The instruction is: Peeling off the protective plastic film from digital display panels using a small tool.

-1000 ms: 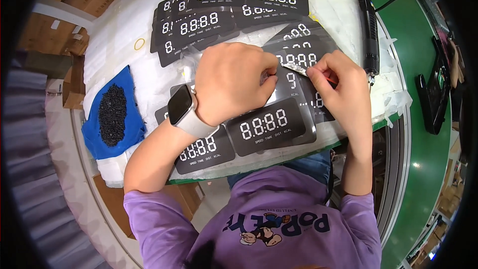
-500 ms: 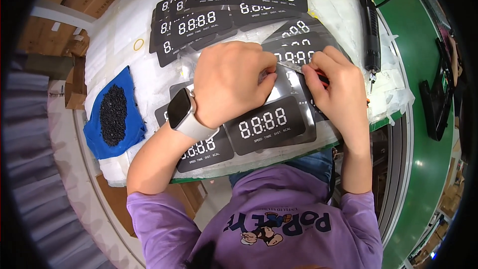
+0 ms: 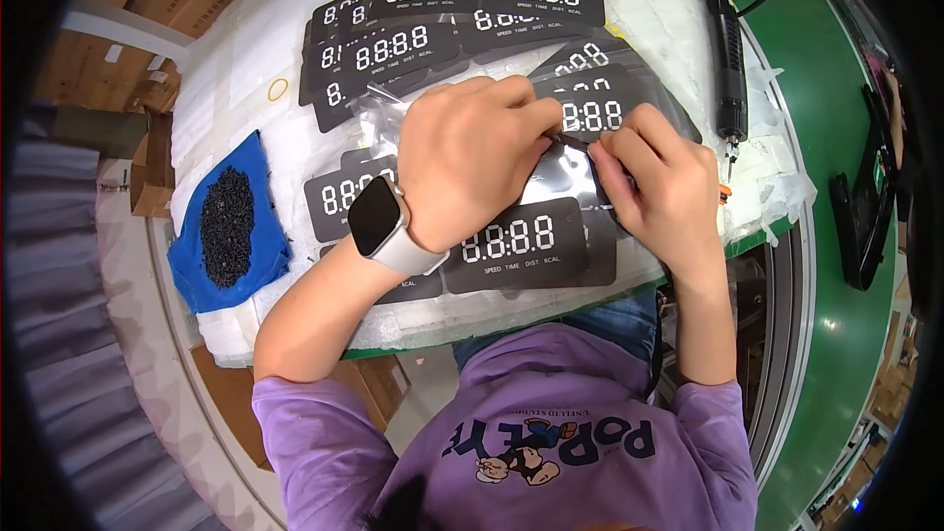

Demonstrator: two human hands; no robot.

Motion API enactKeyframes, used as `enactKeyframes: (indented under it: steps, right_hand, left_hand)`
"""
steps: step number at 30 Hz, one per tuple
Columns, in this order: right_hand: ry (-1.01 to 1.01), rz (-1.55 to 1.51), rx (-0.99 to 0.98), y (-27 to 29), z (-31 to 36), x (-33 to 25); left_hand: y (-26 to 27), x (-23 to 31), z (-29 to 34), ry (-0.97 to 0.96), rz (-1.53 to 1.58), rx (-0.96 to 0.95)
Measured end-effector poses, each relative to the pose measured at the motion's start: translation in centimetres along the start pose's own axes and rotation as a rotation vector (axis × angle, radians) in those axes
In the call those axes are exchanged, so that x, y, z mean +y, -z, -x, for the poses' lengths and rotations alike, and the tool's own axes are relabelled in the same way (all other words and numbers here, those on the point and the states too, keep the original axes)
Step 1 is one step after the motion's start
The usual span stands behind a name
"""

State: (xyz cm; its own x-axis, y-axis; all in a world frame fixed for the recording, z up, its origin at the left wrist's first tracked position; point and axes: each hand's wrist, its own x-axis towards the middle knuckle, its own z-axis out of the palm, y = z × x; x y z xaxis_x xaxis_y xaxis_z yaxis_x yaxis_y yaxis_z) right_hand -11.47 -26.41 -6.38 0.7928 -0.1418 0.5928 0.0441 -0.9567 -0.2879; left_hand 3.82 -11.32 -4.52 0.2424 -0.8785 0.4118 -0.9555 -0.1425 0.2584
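My left hand (image 3: pixel 477 162), with a watch on its wrist, pinches the upper edge of a glossy display panel (image 3: pixel 562 179) with its thumb and forefinger. My right hand (image 3: pixel 661 187) is closed at the same edge, a short gap from the left fingertips. A small dark strip shows between the two hands; whether it is part of the panel or a film cannot be made out. Just below the hands, another black display panel (image 3: pixel 516 244) with white segment digits lies near the table's front edge. Clear plastic film (image 3: pixel 379 113) sticks up beside my left hand.
Many similar panels (image 3: pixel 405 47) overlap across the far middle of the table. A blue cloth (image 3: pixel 261 226) with a heap of small black screws or pellets (image 3: pixel 226 226) lies at the left. A black electric screwdriver (image 3: pixel 730 69) rests at the right, near a small orange item (image 3: pixel 725 195).
Both hands have drawn slightly closer, the right fingertips shifting a little left. The lower panel sits further left and straighter. A reddish item between the right fingers no longer shows.
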Motion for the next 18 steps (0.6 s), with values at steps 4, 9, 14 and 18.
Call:
enactKeyframes:
  steps: [4,9,14,18]
  right_hand:
    - [0.016,0.016,0.014,0.02,0.05,-0.13]
    - [0.013,0.013,0.036,-0.2,0.18,-0.22]
    - [-0.034,0.004,0.012,-0.03,0.2,-0.38]
    - [-0.286,-0.151,0.017,0.74,0.26,-0.04]
  left_hand:
    - [-0.15,0.07,-0.13,0.008,-0.02,-0.006]
    - [-0.35,0.18,0.09,-0.03,-0.106,0.043]
    - [-0.53,-0.39,-0.03,-0.061,-0.136,0.014]
    - [-0.42,-0.76,-0.15,-0.102,-0.16,0.085]
